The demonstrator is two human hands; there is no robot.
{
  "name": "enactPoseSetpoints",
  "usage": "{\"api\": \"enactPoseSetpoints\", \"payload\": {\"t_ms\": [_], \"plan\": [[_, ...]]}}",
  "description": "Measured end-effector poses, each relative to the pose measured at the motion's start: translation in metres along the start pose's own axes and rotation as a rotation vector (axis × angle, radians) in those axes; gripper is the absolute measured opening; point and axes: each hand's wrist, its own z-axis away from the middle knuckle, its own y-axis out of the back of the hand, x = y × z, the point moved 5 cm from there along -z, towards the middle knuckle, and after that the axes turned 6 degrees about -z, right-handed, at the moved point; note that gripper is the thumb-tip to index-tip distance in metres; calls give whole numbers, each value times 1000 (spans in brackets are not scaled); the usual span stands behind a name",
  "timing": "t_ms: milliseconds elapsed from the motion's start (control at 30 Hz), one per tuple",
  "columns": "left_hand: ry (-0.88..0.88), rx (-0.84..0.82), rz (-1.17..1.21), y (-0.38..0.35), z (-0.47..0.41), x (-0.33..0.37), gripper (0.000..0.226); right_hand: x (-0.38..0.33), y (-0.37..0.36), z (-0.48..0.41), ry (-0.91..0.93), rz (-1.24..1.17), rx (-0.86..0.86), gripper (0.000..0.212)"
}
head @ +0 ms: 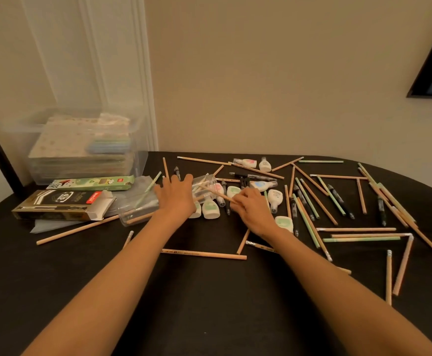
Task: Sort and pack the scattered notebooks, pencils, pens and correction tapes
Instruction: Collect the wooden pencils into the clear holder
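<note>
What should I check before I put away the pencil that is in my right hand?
1. Right hand pinches the wooden pencil firmly: ok.
2. Left hand free, fingers straight: ok.
3. Clear jar mouth turned toward the pencil: cannot tell.
4. Correction tapes out of the way: not ok, they lie close beside both hands.
5. Notebooks packed in the clear bin: ok.
</note>
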Motion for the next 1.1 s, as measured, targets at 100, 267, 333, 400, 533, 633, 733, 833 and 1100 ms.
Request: {"api": "enactPoseSetpoints", "payload": {"t_ms": [100, 267, 333, 400, 533, 633, 733, 833, 1100], "plan": [[-33, 34, -13, 1, -1, 3, 61, -12, 10, -5, 83, 215, 110, 24], [-90, 91, 53, 9, 1, 9, 61, -46, 38, -20, 237, 386, 376, 32], [-95, 123, 87, 14, 2, 8, 63, -53, 50, -22, 186, 300, 510, 19], [-102, 162, 128, 18, 4, 7, 62, -50, 55, -24, 59, 168, 585, 8], [-94, 227, 176, 26, 8, 1, 64, -47, 46, -30, -38, -199, 419, 13], [-99, 231, 124, 29, 12, 0, 64, -54, 41, -28, 31, -295, 265, 19], [-74, 190, 139, 28, 15, -3, 63, -63, 40, -24, 70, -446, 190, 43], [-53, 175, 143, 28, 16, -6, 64, -74, 40, -20, -21, -837, 105, 56], [-15, 184, 159, 32, 21, -8, 66, -67, 38, -19, -235, -917, 109, 50]]}}
